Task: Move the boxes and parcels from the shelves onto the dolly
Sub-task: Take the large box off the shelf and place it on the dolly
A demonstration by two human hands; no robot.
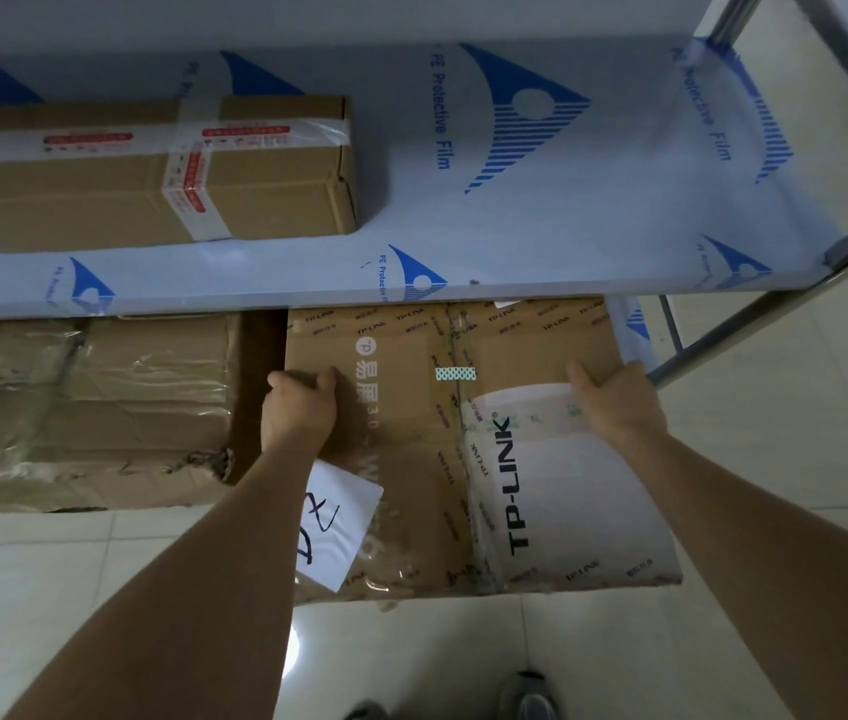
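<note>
Shoes (528,696) show at the bottom edge on the tiled floor (48,589), only their tips in view. Both my forearms reach forward to the TP-LINK box (442,449), which juts out from under the film-wrapped shelf (541,241) with its far end hidden beneath the shelf lip.

My left hand (300,402) curls over the box's left edge, thumb on top; the fingers go down the side where I can't see them. A white note (339,527) is taped just behind that wrist. My right hand (614,402) grips the right edge the same way, fingers out of sight.

It looks broad and stiff, probably moderately heavy, and the glossy tape could slip, so opposite edges near the middle seem the safest hold.

To the left sits a crumpled, plastic-wrapped carton (84,407), cut off by the frame. Above it a taped brown box (152,168) rests on the shelf. The dolly isn't visible anywhere.
</note>
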